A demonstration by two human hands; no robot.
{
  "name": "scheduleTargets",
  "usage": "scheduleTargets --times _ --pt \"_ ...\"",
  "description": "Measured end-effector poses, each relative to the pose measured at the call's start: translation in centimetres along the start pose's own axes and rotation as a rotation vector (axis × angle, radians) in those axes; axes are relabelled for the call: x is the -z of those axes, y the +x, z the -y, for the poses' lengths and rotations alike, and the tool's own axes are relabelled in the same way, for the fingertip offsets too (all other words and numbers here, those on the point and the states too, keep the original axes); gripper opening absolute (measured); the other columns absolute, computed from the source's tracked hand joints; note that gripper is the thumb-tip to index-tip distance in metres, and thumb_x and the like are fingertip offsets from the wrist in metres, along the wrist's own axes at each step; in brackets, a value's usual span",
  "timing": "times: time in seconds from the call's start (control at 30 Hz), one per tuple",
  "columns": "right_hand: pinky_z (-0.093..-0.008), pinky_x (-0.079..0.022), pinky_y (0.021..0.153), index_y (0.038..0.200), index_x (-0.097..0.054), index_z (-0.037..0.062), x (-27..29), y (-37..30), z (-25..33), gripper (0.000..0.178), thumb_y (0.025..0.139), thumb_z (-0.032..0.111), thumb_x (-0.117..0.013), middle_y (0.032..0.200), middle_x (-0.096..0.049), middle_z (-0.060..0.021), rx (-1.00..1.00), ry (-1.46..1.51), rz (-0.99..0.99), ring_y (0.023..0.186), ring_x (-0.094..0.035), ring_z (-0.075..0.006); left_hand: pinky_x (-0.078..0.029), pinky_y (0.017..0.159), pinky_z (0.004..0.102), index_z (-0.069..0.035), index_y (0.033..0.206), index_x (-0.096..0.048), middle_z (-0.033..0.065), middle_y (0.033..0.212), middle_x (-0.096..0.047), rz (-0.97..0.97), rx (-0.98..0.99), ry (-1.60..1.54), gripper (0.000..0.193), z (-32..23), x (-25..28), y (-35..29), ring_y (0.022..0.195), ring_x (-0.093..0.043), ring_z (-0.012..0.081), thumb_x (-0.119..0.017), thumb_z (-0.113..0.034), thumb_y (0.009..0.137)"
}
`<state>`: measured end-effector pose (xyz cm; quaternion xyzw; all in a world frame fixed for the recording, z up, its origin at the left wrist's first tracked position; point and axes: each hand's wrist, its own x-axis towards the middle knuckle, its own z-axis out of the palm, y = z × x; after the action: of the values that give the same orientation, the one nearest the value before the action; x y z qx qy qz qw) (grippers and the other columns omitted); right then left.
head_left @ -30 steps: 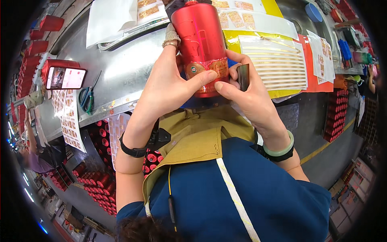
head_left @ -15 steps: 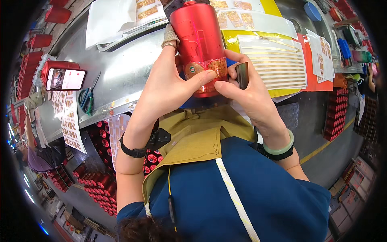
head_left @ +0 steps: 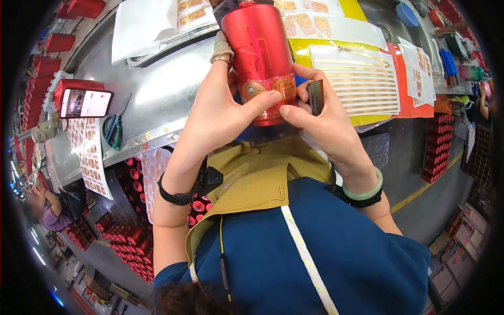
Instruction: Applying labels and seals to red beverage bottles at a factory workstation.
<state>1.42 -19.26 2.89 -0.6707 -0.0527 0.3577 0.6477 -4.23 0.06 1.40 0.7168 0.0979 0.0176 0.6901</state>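
A shiny red bottle [head_left: 258, 44] with raised patterns is held over the front edge of the metal table. Around its lower part runs a gold-and-red label [head_left: 282, 87]. My left hand [head_left: 212, 107] grips the bottle from the left, its thumb pressed on the label; one fingertip wears a beige cloth finger cover [head_left: 221, 47]. On the other side my right hand [head_left: 325, 115] has its thumb against the bottle's lower end. A dark, flat rectangular piece [head_left: 315, 97] is tucked between that hand's fingers. The fingers behind the bottle are hidden.
On the metal table [head_left: 152, 94] lie scissors [head_left: 112, 128], a propped phone [head_left: 85, 103], gold label sheets [head_left: 307, 25] and a sheet of gold strips [head_left: 357, 79]. Red bottles [head_left: 128, 244] are stacked below left, more [head_left: 438, 147] at right. Another person [head_left: 55, 207] works at far left.
My hands and the bottle stay almost still. At far left the other person has shifted, with head and arms now more in view.
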Motion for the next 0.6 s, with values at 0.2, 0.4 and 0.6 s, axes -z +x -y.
scheduleTargets --times 0.2,0.4,0.6 --pt "-0.0211 -0.038 0.076 0.147 -0.041 -0.0033 0.1 0.0 -0.2 0.071 0.087 0.011 -0.077 0.096 -0.04 0.0025 0.023 0.006 0.013 0.083 -0.039 -0.0064 -0.05 0.105 0.0433 0.005 0.134 -0.058 0.0239 0.14 -0.06 -0.239 -0.425 0.33 0.075 1.6 -0.4 -1.8 0.124 -0.062 0.033 -0.092 -0.026 0.075" --pt "-0.0211 -0.04 0.071 0.15 -0.041 -0.0019 1.3 -0.2 0.1 0.067 0.095 0.017 -0.074 0.096 -0.045 0.0048 -0.041 0.154 0.097 0.082 -0.042 -0.0033 -0.046 0.108 0.0504 -0.026 0.105 -0.08 0.0115 0.137 -0.068 -0.272 -0.857 1.032 0.029 5.1 -0.1 -4.2 0.138 -0.047 0.0354 -0.086 -0.025 0.077" --pt "-0.0193 -0.037 0.065 0.152 -0.041 -0.0032 1.3 0.3 0.4 0.057 0.105 0.024 -0.057 0.093 -0.047 0.0048 -0.1 0.207 0.069 0.077 -0.041 -0.0031 -0.046 0.108 0.0524 -0.032 0.108 -0.08 0.0098 0.144 -0.063 -0.289 -0.913 1.183 0.034 4.0 -1.9 -3.9 0.137 -0.047 0.0345 -0.084 -0.02 0.077"
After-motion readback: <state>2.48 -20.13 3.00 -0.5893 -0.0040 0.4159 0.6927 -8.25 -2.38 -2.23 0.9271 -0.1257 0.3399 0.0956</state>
